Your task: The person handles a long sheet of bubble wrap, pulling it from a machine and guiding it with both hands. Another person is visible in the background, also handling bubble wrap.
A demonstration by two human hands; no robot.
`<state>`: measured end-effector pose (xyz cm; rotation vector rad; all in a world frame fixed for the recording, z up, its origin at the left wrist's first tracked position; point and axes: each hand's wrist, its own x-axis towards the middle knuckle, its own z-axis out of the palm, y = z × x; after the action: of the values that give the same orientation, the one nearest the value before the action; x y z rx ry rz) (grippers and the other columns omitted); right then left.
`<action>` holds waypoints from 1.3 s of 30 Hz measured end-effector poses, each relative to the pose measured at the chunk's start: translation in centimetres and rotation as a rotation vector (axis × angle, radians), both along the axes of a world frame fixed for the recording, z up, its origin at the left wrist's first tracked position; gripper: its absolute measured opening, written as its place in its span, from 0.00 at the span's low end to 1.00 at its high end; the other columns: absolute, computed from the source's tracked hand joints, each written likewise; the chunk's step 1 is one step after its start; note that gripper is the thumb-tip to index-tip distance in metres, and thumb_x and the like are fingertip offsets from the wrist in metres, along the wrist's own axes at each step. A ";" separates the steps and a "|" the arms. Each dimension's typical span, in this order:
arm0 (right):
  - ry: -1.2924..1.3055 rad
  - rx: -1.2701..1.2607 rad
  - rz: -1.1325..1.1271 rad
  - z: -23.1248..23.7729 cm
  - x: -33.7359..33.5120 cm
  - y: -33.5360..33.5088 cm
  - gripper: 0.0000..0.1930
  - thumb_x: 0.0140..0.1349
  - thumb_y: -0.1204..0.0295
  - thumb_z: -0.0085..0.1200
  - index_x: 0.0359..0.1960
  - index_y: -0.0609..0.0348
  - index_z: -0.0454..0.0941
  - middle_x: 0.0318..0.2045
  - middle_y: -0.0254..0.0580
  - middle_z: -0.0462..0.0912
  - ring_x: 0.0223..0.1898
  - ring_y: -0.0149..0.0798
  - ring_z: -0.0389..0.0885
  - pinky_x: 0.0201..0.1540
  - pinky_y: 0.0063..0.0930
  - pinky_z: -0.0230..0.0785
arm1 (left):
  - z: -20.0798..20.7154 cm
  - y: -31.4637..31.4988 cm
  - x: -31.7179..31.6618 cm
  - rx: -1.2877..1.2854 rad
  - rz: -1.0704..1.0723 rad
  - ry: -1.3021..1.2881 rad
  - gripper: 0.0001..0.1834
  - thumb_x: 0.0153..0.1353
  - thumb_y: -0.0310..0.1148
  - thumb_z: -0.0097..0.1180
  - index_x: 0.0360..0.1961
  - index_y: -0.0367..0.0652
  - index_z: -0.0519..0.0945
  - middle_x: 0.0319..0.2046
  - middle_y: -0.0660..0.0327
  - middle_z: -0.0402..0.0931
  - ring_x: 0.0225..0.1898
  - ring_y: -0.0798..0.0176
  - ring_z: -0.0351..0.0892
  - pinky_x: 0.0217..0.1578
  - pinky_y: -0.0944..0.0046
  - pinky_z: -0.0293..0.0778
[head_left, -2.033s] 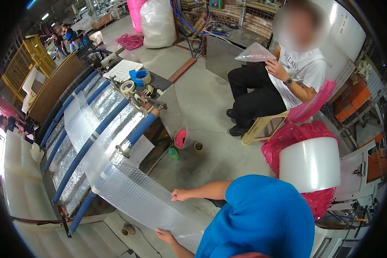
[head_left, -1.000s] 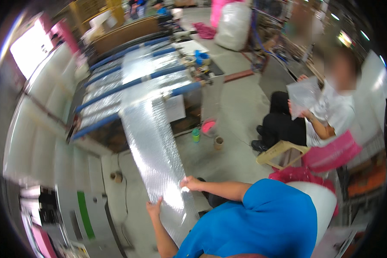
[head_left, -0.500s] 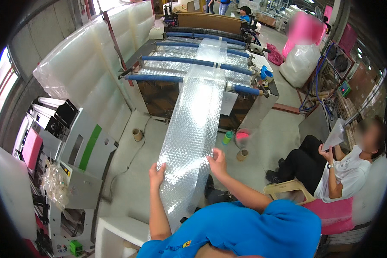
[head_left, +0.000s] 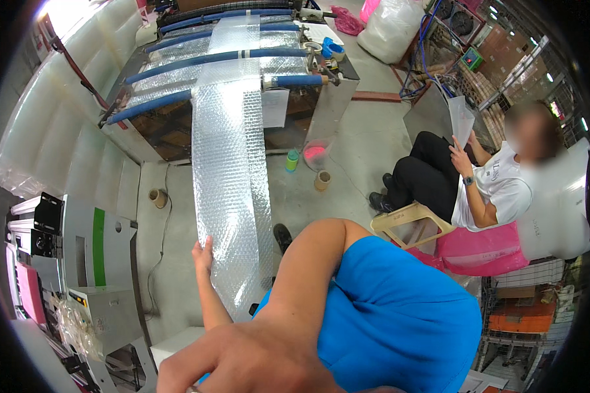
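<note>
A long, shiny strip of clear bubble wrap (head_left: 226,157) stretches from the blue rollers of a machine (head_left: 288,124) down toward my body. My left hand (head_left: 204,255) pinches the strip's left edge, with the thumb showing at the rim and the other fingers partly hidden. Large in the foreground at the lower edge, my right hand (head_left: 249,357) is bent back across my blue shirt, apart from the strip. Its knuckles and back show, but its fingertips run out of the picture.
To the right, a seated person (head_left: 491,190) holds a translucent sheet (head_left: 461,121); a beige stool (head_left: 410,223) stands nearby. A green bottle (head_left: 292,160) and cardboard cores (head_left: 322,181) are on the floor. Another machine (head_left: 88,262) stands left, near tall wrapped rolls (head_left: 59,118).
My right hand has let go of the strip's right edge and come up close to the camera. My left hand keeps its edge. The view has shifted right and down.
</note>
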<state>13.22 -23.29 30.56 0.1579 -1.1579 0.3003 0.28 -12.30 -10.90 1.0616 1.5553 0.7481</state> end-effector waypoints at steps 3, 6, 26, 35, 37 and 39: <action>-0.116 0.002 -0.096 -0.3 -0.5 0.9 0.13 0.54 0.71 0.38 0.12 0.53 0.63 0.13 0.29 0.60 0.16 0.29 0.62 0.21 0.19 0.55 | -0.7 -0.1 0.2 0.024 0.040 -0.034 0.20 0.49 0.41 0.53 0.34 0.33 0.70 0.25 0.61 0.72 0.23 0.71 0.66 0.24 0.70 0.64; -0.314 0.079 0.101 -0.4 -1.3 2.3 0.09 0.47 0.69 0.43 0.13 0.55 0.61 0.13 0.34 0.61 0.14 0.37 0.63 0.17 0.28 0.55 | -0.8 0.1 0.6 0.067 0.061 0.050 0.19 0.49 0.41 0.52 0.35 0.35 0.70 0.24 0.62 0.72 0.21 0.72 0.65 0.22 0.72 0.63; -0.485 -2.156 0.284 -48.0 18.0 17.7 0.12 0.52 0.64 0.49 0.29 0.60 0.74 0.24 0.33 0.75 0.25 0.27 0.71 0.26 0.19 0.63 | -5.2 13.8 4.9 -0.075 -0.268 0.500 0.29 0.51 0.52 0.41 0.38 0.33 0.69 0.34 0.45 0.71 0.39 0.50 0.70 0.40 0.58 0.63; -0.561 -1.751 -0.044 -47.4 21.4 23.7 0.12 0.56 0.66 0.42 0.24 0.63 0.72 0.20 0.34 0.75 0.21 0.24 0.70 0.22 0.16 0.61 | -3.2 20.4 10.9 0.001 0.063 0.654 0.30 0.53 0.55 0.32 0.36 0.36 0.69 0.34 0.45 0.70 0.39 0.45 0.68 0.37 0.52 0.63; -0.574 -1.717 -0.094 -45.9 22.1 24.9 0.12 0.56 0.66 0.41 0.25 0.63 0.72 0.20 0.35 0.75 0.21 0.24 0.70 0.24 0.17 0.63 | -2.6 21.9 11.3 0.105 0.067 0.668 0.28 0.53 0.54 0.34 0.31 0.36 0.70 0.28 0.46 0.71 0.33 0.47 0.70 0.33 0.54 0.65; -0.516 -1.754 -0.082 -44.3 21.8 25.1 0.12 0.57 0.66 0.41 0.25 0.63 0.72 0.20 0.36 0.74 0.21 0.25 0.71 0.24 0.18 0.64 | -2.2 22.8 10.9 0.181 0.061 0.586 0.26 0.52 0.52 0.38 0.26 0.36 0.71 0.23 0.49 0.72 0.28 0.50 0.71 0.29 0.57 0.66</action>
<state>35.03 1.78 -13.74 -1.5664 -1.0209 1.2090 11.23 10.52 -13.07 1.4613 2.0472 0.6594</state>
